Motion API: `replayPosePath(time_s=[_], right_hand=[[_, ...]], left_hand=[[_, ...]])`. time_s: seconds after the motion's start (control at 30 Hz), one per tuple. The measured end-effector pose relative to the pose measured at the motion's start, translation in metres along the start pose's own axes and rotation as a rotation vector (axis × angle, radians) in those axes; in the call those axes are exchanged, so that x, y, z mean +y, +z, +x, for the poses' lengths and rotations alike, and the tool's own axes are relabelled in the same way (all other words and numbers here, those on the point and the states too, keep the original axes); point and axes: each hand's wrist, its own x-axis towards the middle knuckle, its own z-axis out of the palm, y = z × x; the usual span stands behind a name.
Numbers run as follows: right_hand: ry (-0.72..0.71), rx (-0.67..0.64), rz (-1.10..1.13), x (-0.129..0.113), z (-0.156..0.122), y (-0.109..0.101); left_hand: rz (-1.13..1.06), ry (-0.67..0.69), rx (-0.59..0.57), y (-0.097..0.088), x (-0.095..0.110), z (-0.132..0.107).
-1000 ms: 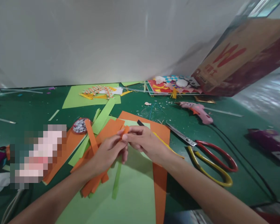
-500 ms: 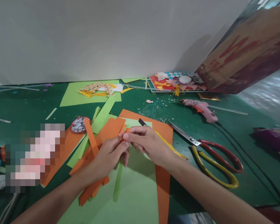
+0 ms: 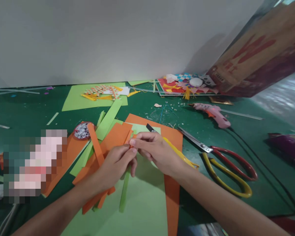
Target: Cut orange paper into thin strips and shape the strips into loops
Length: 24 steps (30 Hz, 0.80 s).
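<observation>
My left hand [image 3: 115, 164] and my right hand [image 3: 156, 150] meet in the middle, fingertips pinched together on a small piece of orange paper [image 3: 133, 137]. A green paper strip [image 3: 124, 193] hangs down below my left hand. Under both hands lie orange paper sheets [image 3: 170, 136], a light green sheet [image 3: 140, 203] and loose orange strips [image 3: 95, 144] and green strips [image 3: 109, 119].
Red and yellow handled scissors [image 3: 223, 162] lie right of my hands. A pink glue gun [image 3: 212, 114] with a black cord is behind them. Woven paper crafts [image 3: 103, 91] and coloured crafts [image 3: 186, 83] sit at the back, by a cardboard box [image 3: 255, 55]. A round tin of googly eyes [image 3: 82, 131] is left.
The view has shifted slightly. My hands stay pinched together on the orange piece, with the fingers working it a little lower toward the sheets.
</observation>
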Motion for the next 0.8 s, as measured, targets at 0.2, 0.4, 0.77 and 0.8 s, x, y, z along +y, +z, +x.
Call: replayPosePath(time_s=[0.2,0.4,0.77,0.8], right_hand=[[0.020,0.055,-0.026,-0.0026,-0.0009,0.0000],[0.015,0.056,-0.015,-0.0015,0.0005,-0.0006],[-0.001,0.043,-0.029,-0.0030,-0.0010,-0.0008],[-0.016,0.039,-0.039,-0.0034,-0.0017,-0.0005]], left_hand=[[0.013,-0.011,0.020,0.0009,0.0005,-0.0002],[0.002,-0.010,0.014,0.0021,0.0011,-0.0004],[-0.007,-0.012,0.021,0.0025,0.0012,0.0007],[-0.005,-0.013,0.030,0.0026,0.0018,0.0007]])
